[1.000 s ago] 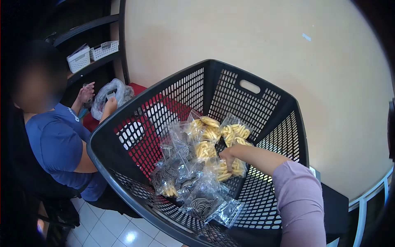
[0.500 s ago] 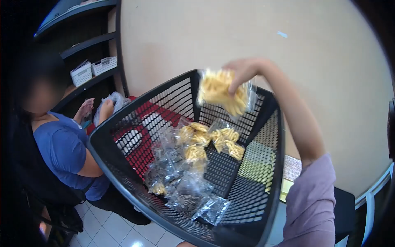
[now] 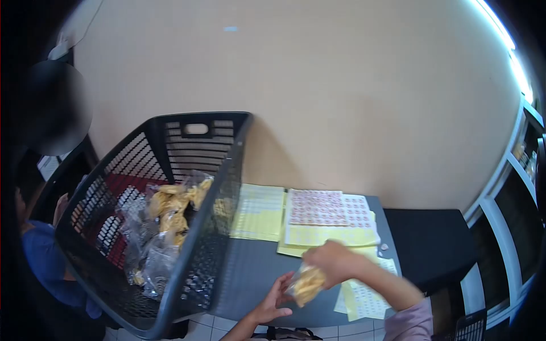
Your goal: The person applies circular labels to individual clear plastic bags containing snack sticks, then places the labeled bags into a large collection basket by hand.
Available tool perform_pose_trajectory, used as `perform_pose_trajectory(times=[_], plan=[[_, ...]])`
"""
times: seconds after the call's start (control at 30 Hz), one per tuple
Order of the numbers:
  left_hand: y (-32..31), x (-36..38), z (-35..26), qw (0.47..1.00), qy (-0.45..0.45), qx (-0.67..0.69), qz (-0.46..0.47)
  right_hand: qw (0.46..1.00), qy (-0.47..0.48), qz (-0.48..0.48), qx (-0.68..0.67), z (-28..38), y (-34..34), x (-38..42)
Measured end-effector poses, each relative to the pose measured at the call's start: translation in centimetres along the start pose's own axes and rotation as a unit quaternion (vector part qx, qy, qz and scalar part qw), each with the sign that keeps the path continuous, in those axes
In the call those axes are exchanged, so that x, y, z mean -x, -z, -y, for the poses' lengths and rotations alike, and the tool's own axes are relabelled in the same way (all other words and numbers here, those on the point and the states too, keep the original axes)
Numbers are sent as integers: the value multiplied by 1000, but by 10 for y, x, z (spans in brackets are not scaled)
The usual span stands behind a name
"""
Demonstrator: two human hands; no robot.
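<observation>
My right hand point(image 3: 333, 262) grips a clear plastic bag of yellow snack pieces point(image 3: 309, 285) above the front of the grey table point(image 3: 244, 284). Close on its left is my left hand point(image 3: 272, 304), thumb and fingers apart, fingertips right at the edge of that bag. Further left stands a large black slatted basket point(image 3: 196, 261), tilted in this view. Inside it lie several more bags of yellow snacks point(image 3: 173, 207) and clear bags with greyish contents point(image 3: 159, 261).
Sheets of printed stickers point(image 3: 318, 207) on yellow backing lie along the table's back. Another yellow sheet stack point(image 3: 259, 213) is beside the basket, and loose sticker sheets point(image 3: 367, 295) lie front right. A black box-shaped surface point(image 3: 429, 241) adjoins the table. A person in a blue shirt point(image 3: 48, 261) is behind the basket.
The view has swung right. My right hand has brought the snack bag from over the basket down to above the table, and my left hand has come into view beside it.
</observation>
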State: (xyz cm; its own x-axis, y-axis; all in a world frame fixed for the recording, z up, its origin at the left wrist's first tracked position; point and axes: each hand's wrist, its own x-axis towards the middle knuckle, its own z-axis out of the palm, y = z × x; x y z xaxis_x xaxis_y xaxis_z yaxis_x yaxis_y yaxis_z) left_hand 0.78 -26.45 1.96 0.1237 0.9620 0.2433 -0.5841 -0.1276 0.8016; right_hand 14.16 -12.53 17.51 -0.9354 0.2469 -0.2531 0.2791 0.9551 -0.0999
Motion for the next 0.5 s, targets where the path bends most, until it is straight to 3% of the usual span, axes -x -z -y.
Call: perform_pose_trajectory(times=[0.07,0.1,0.17,0.2,0.23,0.27,0.3,0.37,0.43,0.5], plan=[[-19,-17,10,979,4,-201,-16,1000,-12,-3,13,4,-38,2],[-24,-23,20,980,6,-200,-11,1000,-24,3,7,6,-47,4],[-28,-29,40,956,96,-241,-137,999,-36,6,-3,1,-62,13],[-17,-28,59,960,43,-229,-154,995,-27,-91,4,-3,-68,18],[-9,-29,72,960,46,-232,-152,982,-17,-187,11,-6,-72,22],[-2,-30,85,961,-7,-145,-235,950,-39,-304,53,-9,-75,24],[-3,-31,88,945,-61,-54,-316,951,-39,-303,51,-12,-80,27],[1,-31,84,925,-100,-83,-358,874,-126,-452,-131,-18,-91,31],[2,-33,75,899,-141,-113,-399,859,-134,-459,-185,-30,-122,23],[1,-33,64,816,-180,-333,-436,848,-136,-428,-282,-37,-143,16]])
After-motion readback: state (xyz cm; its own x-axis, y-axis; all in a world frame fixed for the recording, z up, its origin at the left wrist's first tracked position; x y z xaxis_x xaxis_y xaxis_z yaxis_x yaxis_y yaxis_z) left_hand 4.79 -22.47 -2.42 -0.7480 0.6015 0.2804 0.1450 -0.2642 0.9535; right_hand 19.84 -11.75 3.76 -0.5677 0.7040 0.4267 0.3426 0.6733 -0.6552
